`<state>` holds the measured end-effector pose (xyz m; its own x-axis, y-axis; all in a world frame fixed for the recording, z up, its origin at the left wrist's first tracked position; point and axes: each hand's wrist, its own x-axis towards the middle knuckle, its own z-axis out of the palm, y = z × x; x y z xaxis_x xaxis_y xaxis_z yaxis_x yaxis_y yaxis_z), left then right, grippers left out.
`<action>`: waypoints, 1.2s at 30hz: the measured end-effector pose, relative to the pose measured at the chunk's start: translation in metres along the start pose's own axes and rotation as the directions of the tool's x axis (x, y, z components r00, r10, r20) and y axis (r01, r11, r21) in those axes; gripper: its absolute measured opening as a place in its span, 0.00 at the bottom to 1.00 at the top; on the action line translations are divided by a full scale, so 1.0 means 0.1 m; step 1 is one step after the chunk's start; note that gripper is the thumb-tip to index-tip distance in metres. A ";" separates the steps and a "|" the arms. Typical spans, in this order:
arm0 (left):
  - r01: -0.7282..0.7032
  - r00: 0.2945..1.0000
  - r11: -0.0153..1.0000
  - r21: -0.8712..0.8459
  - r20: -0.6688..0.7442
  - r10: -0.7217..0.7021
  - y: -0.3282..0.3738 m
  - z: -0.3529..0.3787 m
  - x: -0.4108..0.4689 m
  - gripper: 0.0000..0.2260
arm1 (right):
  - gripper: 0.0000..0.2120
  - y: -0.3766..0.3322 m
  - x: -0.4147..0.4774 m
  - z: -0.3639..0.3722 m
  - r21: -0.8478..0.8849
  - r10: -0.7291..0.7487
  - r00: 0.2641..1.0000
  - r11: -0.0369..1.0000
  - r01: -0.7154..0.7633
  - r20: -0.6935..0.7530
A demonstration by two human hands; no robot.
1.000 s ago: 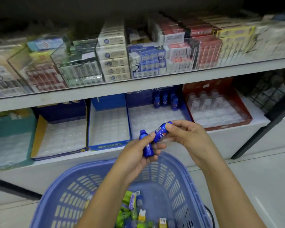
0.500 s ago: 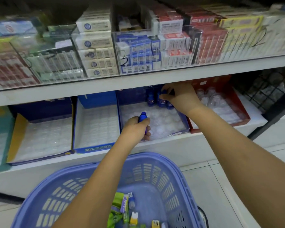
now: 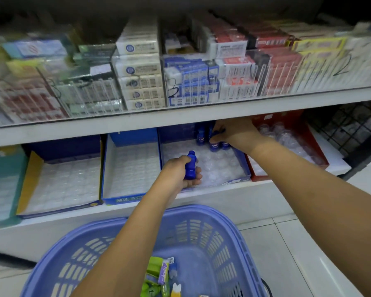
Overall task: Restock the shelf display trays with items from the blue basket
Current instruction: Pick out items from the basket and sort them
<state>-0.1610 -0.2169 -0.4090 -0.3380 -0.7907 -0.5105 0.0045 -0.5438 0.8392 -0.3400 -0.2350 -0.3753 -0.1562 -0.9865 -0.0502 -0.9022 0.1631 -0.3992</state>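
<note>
So the left hand (image 3: 180,173) wraps the small blue bottle (image 3: 190,168) round its body, cap up, over the blue display tray (image 3: 243,166); the right hand (image 3: 234,133) pinches a second bottle (image 3: 220,132) at the back row. Probably light, stiff, slick plastic, so grab mid-body.

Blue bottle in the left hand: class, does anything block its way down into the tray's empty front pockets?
Nothing visible does. The blue bottle in the left hand is over the bare front pockets of the blue tray. The standing bottles and the right hand, gripping a second bottle, are at the tray's back.
</note>
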 end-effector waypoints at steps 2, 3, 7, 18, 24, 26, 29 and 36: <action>-0.019 0.998 0.995 -0.094 0.055 0.024 0.02 -0.03 -0.06 0.11 | 0.16 -0.04 -0.04 0.00 0.009 0.009 1.000 1.000 -0.009 0.013; -0.035 0.995 0.991 -0.132 0.086 0.047 0.02 -0.04 -0.08 0.10 | 0.15 -0.05 -0.08 0.02 0.017 0.007 1.000 1.000 -0.006 -0.021; -0.104 0.970 0.958 -0.265 0.187 0.157 0.03 -0.10 -0.15 0.08 | 0.10 -0.08 -0.31 0.10 0.161 -0.026 0.954 0.984 0.078 -0.299; 0.020 0.899 0.939 -0.342 0.418 0.133 0.04 -0.07 -0.25 0.13 | 0.04 -0.22 -0.70 0.09 0.820 -0.060 0.998 0.569 0.052 -0.022; -0.103 0.954 0.966 -0.238 0.251 0.164 0.00 -0.10 -0.16 0.10 | 0.10 -0.23 -0.62 0.11 0.831 0.050 0.992 0.552 0.067 -0.113; -0.122 0.955 0.961 -0.250 0.234 0.182 0.01 -0.09 -0.15 0.09 | 0.05 -0.22 -0.61 0.08 0.859 0.015 0.995 0.505 0.082 -0.104; -0.213 0.962 0.967 -0.142 0.142 0.233 0.03 -0.01 -0.14 0.07 | 0.03 -0.20 -0.56 0.01 0.788 0.008 0.988 0.605 0.116 -0.151; -0.471 0.795 0.190 0.862 0.321 0.516 -0.29 -0.04 -0.24 0.19 | 0.05 -0.19 -0.19 0.12 0.410 0.033 0.939 0.905 0.118 -0.343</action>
<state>-0.1490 -0.1837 -0.4220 -0.5681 -0.8183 0.0871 -0.6510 0.5116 0.5608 -0.3151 -0.2192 -0.3777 -0.3143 -0.9149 0.2534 -0.6699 0.0247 -0.7420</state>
